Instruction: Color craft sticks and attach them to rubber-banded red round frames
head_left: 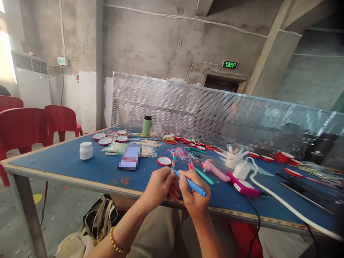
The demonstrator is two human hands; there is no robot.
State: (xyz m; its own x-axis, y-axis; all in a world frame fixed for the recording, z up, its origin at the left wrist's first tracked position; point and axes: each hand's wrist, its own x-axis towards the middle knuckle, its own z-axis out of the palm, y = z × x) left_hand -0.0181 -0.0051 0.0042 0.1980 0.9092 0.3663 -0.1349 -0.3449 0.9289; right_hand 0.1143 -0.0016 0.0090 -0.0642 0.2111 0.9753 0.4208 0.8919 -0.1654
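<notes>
Right now, a thin striped stick (173, 163) is being held up over the near edge of the blue worktop (67, 166). It is pinched near its bottom by the left hand (161, 182), with the fingers curled in. A blue marker (196, 186) is gripped like a pencil by the right hand (198, 196). The two hands are held close to each other, and the marker's tip is pointed at the low part of the stick (whether it is touched by the tip cannot be told from here).

Some of the colouring seems to be done: red, green and orange bands can be seen on the upper part. Lower down, a pale bit is shown, so that part looks as if it has been left plain, though some of it is hidden by the fingers. The work may be judged as partly done, with the blue not seen on the stick yet.

A teal pen (204, 176) has been laid down just past the right hand. Behind the stick, a round red-rimmed disc (164, 161) and a heap of small bright clips (180, 153) are spread about. Loose wooden sticks (150, 143) are left farther back, and no colour can be made out on them.
</notes>
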